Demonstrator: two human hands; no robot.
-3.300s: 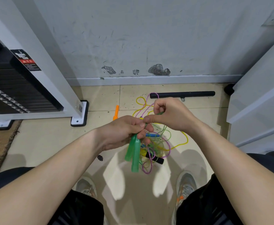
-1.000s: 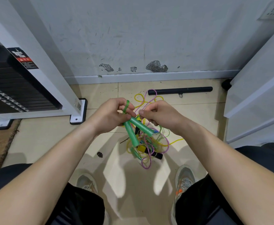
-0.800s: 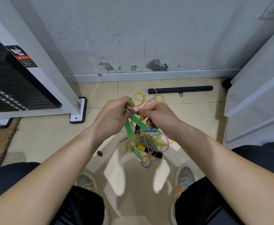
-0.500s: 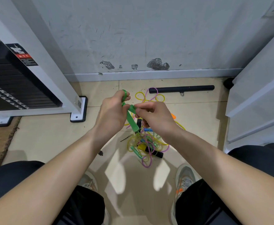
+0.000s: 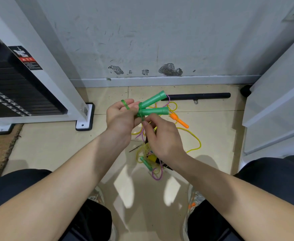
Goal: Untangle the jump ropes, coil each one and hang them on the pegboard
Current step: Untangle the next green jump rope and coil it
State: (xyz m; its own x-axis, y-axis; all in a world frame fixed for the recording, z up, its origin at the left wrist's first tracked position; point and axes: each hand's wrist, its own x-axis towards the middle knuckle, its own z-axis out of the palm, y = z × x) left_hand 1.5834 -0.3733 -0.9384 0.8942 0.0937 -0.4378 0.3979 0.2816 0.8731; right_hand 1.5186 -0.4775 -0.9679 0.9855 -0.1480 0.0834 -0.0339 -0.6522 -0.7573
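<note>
Left hand (image 5: 121, 117) gripped the two green handles (image 5: 153, 111) by their cord ends, bodies pointing away from the fingertips. A turn of green cord (image 5: 125, 103) sat round its extended fingers. Right hand (image 5: 163, 138) pinched the same cord just under the left thumb. Judged: handles paired as an anchor, fingers serving as the coiling form.

The tangle (image 5: 149, 153) lay on the floor beneath the right palm, mostly covered. Could not tell how much green cord was caught there. Pegboard out of view.
</note>
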